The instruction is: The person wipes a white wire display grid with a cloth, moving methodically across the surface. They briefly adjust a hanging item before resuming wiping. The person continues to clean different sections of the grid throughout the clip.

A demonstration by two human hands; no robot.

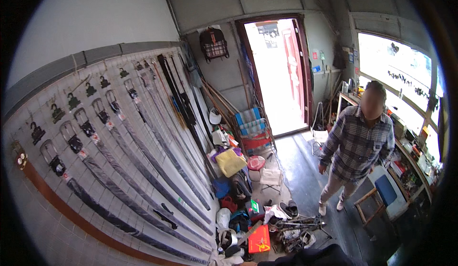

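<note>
A dark sleeve (315, 257) of mine crosses the bottom edge. At its left end shows a sliver of my right hand (249, 263), as far as I can tell which hand it is; the fingers are cut off by the frame. Nearest to it lie a red box (259, 239) with a yellow mark and a heap of bags and loose goods. A folded dark metal stand (298, 225) lies just beyond the sleeve. My left hand is out of the picture.
Belts in plastic wrap (138, 163) hang along the left wall rack. A person (360, 139) in a plaid shirt stands right of the open doorway (279, 75). Folding chairs (253, 127), a small stool (272, 178), a blue-backed chair (384, 192) and a cluttered workbench (415, 156) stand around.
</note>
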